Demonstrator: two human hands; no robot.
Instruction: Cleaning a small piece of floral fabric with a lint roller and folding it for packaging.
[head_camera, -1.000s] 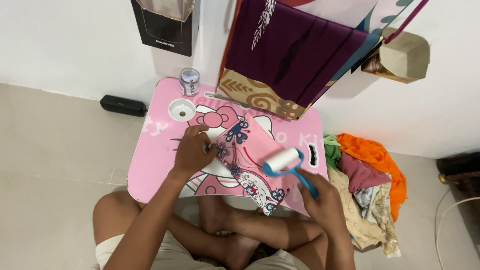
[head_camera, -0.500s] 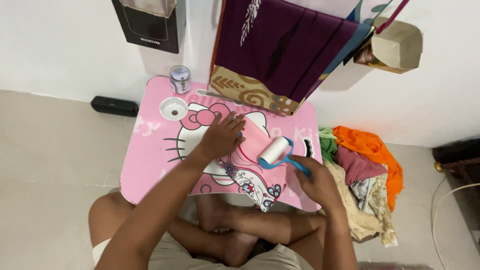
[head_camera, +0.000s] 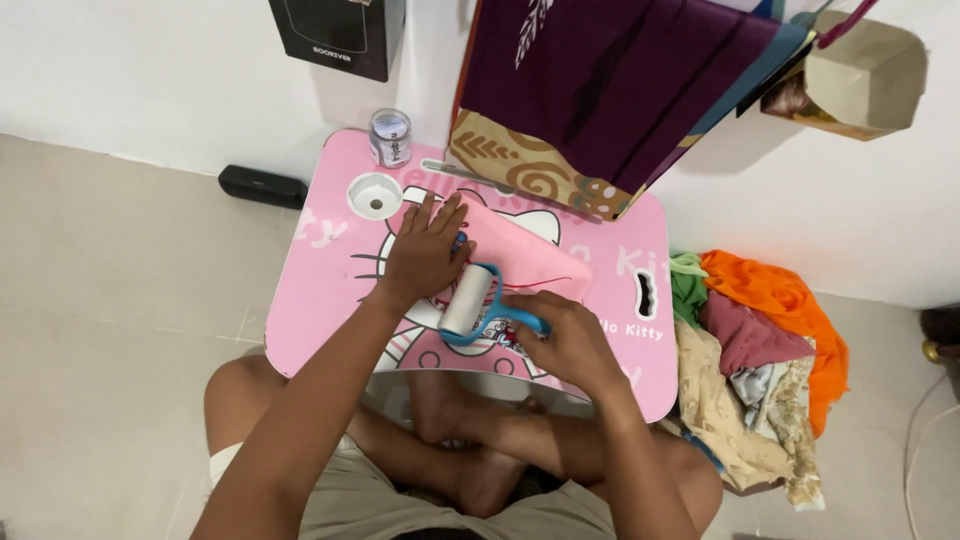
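Gripping the blue handle, the right hand (head_camera: 562, 338) has drawn the lint roller (head_camera: 468, 301) leftward, so its white drum now lies against the left hand (head_camera: 425, 252). That hand, open and flat, still pins the pink cloth (head_camera: 520, 255) on the pink bench (head_camera: 320, 280). A small jar (head_camera: 390, 137) stands at the far edge; a clothes pile (head_camera: 760, 350) lies right.

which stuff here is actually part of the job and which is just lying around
In use: lint roller in the right hand; pink cloth pressed flat by the left hand; pink lap table under them.

Lying about: small jar, black bar on the floor, clothes pile, hanging fabrics.
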